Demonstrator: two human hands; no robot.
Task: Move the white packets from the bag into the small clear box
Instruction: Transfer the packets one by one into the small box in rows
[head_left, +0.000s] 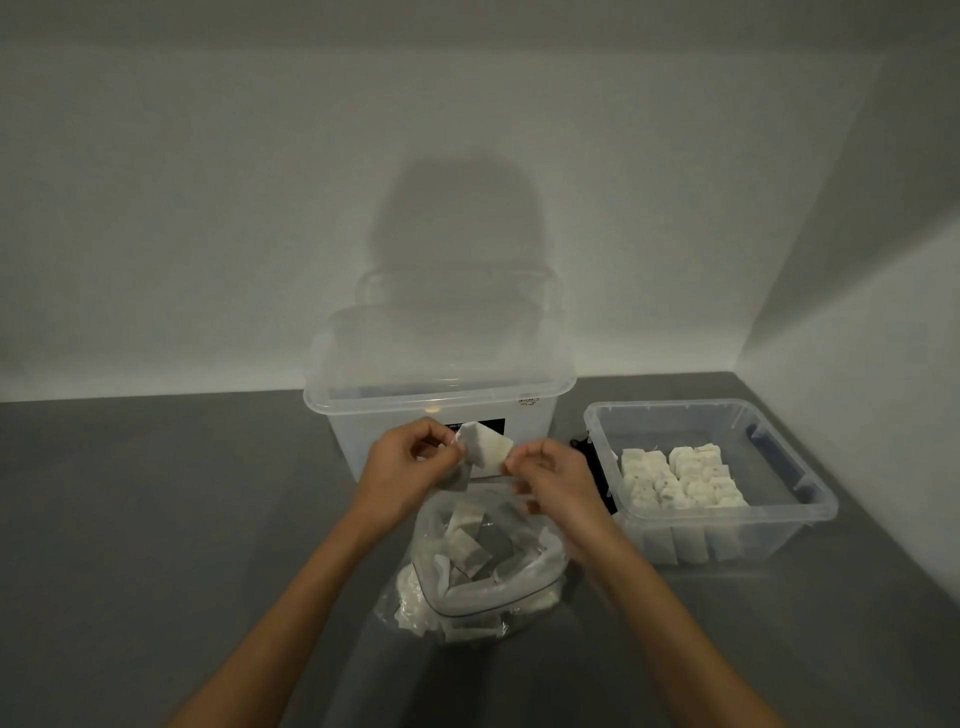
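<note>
pinching small white packets (485, 448) betw left hand (410, 457) & right hand (550, 475), over bag (483, 561).

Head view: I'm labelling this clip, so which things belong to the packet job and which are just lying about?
In the job:
- hands, left and right, holding packets
- bag, still with packets inside
- small box, with packets in rows

Lying about:
- big lidded box behind the hands
- black thing beside the small box, too hidden to identify
</note>
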